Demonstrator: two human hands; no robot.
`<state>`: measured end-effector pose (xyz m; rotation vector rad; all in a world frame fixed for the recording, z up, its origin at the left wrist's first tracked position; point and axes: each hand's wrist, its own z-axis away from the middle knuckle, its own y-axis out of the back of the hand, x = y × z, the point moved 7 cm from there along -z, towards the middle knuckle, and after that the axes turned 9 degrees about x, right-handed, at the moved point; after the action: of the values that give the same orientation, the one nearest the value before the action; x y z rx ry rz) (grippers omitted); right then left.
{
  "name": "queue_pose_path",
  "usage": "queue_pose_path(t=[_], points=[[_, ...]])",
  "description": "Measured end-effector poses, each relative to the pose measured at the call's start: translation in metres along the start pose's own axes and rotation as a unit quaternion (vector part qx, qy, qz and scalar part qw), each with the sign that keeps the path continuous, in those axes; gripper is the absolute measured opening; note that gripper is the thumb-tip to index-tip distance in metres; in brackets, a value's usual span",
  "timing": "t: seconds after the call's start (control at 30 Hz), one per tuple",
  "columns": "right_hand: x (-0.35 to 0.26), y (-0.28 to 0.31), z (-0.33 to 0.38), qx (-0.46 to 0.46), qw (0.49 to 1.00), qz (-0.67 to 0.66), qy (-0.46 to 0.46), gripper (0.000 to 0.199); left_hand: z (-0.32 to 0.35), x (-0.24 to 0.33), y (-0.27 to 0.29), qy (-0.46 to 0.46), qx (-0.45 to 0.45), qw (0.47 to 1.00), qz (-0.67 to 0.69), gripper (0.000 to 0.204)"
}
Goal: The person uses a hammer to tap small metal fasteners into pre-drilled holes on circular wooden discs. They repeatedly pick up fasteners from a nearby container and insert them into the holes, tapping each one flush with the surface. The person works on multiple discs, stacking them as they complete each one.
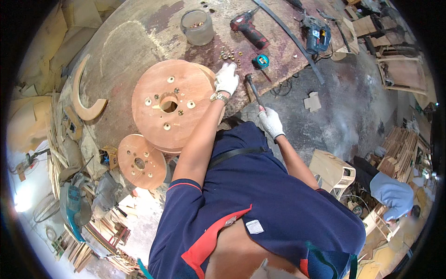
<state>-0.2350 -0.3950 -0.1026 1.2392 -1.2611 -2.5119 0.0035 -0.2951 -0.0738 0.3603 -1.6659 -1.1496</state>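
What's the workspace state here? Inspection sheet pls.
Surface: round bench, worn, stained.
Job's things: large wooden disc with centre hole; hammer.
Clutter: jar, red drill, loose brass bits, tape measure, curved wood piece, small disc.
Grips: left hand at the disc edge; right hand holds the hammer.
Cables: cord off the bench edge.
Surroundings: wood scraps, stool, another person.

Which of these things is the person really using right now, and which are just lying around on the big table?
In use:
left hand resting on the big round wooden disc
right hand holding a hammer
small brass bits beside the left hand, probably

Just lying about:
red drill
blue power tool
clear jar
tape measure
curved wood piece
smaller wooden disc
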Motion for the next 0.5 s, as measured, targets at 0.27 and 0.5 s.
queue_pose_path(t=[0.27, 0.5], points=[[0.037, 0.0, 0.031, 0.009, 0.993, -0.083, -0.085, 0.062, -0.009, 0.016, -0.036, 0.008, -0.067, 0.997, -0.026, 0.047], [0.039, 0.012, 0.029, -0.007, 0.996, -0.068, -0.056, 0.06, -0.011, 0.019, -0.08, -0.063, -0.029, 0.991, -0.115, 0.041]])
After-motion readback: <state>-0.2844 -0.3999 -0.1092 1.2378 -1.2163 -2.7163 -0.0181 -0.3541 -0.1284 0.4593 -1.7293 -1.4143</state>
